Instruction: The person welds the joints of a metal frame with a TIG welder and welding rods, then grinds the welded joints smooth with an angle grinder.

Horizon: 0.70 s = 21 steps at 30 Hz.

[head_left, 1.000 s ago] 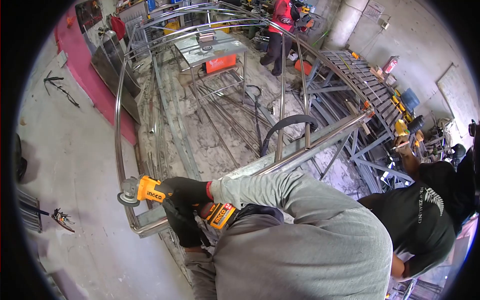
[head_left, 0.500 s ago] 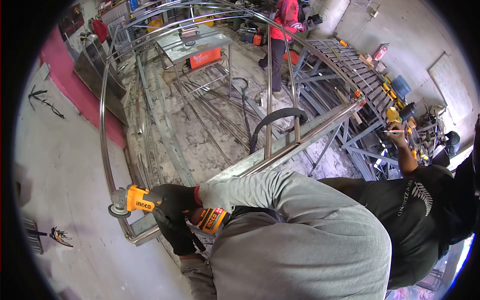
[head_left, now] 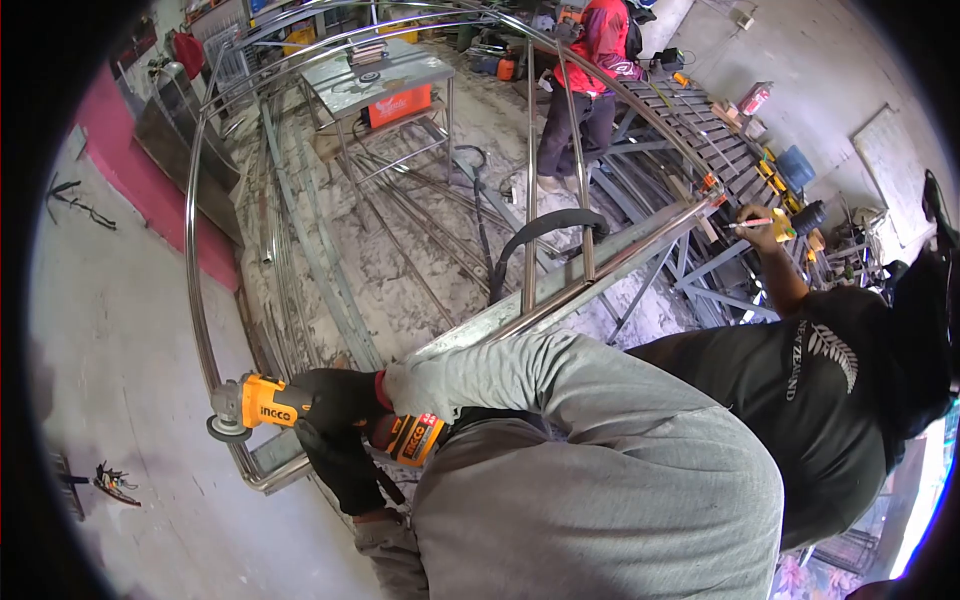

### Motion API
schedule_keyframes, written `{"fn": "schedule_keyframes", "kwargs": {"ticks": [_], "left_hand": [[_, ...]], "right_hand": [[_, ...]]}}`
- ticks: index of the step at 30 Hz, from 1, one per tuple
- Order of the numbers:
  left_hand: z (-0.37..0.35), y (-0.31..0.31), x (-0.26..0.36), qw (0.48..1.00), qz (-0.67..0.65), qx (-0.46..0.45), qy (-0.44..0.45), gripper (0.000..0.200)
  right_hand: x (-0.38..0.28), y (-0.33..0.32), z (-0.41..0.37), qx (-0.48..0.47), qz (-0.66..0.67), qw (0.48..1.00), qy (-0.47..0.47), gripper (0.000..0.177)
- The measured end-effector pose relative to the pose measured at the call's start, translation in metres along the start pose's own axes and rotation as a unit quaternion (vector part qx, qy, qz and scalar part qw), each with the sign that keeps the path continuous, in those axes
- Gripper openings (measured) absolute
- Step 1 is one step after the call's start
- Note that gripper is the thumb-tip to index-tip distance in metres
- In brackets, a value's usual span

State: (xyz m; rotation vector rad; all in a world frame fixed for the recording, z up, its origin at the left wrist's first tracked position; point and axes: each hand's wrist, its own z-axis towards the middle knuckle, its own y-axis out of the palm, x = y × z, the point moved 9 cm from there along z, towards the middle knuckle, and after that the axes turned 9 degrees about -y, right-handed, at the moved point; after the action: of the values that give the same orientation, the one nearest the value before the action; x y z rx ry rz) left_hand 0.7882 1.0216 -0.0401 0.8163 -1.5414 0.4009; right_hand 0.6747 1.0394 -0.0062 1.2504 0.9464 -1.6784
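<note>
I have the angle grinder (head_left: 262,410) down at the near corner of the steel tube frame (head_left: 190,250). Its disc (head_left: 228,428) is at the bend where the upright tube turns into the bottom rail, though I cannot tell if it is touching or just beside. My right hand (head_left: 340,392), gloved, is closed fully round the grinder's body behind the orange head. My left hand (head_left: 338,465), also gloved, sits just under the tool with fingers curled; I cannot tell what it grips, if anything.

I judge this to be mid-pass on grinding that corner joint. The next move calls for a steady hold and the disc laid lightly along the tube's curve, not dug in.

A co-worker in a black shirt (head_left: 800,400) leans close beside me, holding a pen near the far end of the long rail (head_left: 640,245), so sparks and my elbow need watching. A black hose (head_left: 545,225) loops by the frame. Beyond it stand a bench (head_left: 380,80) with an orange welder (head_left: 398,103) under it, and a person in red (head_left: 600,40).
</note>
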Motion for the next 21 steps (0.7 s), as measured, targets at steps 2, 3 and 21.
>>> {"fn": "schedule_keyframes", "kwargs": {"ticks": [2,3,21], "left_hand": [[-0.004,0.009,0.003,0.987,-0.144,-0.025,-0.072,0.061],[-0.004,0.008,0.001,0.987,-0.142,-0.029,-0.074,0.061],[-0.016,-0.014,0.012,0.849,0.474,0.103,0.209,0.08]], "right_hand": [[0.013,0.004,0.0,0.039,-0.014,0.999,-0.024,0.047],[0.006,-0.001,-0.001,0.073,-0.027,0.996,-0.047,0.049],[0.02,0.01,0.009,-0.018,-0.109,0.994,0.009,0.04]]}}
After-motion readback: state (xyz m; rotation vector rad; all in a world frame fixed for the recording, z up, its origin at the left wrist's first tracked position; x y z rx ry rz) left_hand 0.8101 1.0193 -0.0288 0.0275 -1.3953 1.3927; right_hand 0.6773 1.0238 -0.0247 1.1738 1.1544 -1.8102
